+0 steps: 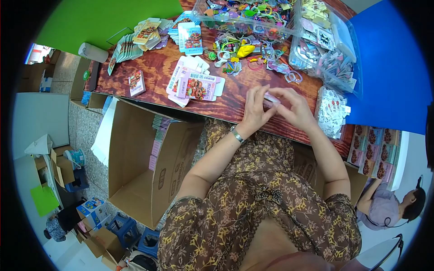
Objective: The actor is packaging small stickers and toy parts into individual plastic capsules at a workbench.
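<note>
At the table's near edge, my left hand (254, 109) and my right hand (294, 108) meet with bent fingers round a small pale pink and white carton (271, 98). My fingers cover most of it, so its printed side is hidden. Left of my hands lies a loose pile of flat pink cartons (199, 86) with a picture on the top one. One small filled-out pink box (136, 83) sits farther left. Beyond my hands are hair ties and trinkets (233, 47), with a yellow piece (245, 50) among them.
A clear bin (246, 20) of colourful trinkets stands at the back. Bins of small packets (323, 49) and a bag of white packets (332, 110) are at right. Flat blue and green cartons (190, 38) lie back left. An open cardboard box (135, 158) stands below left. Another person (384, 207) is at right.
</note>
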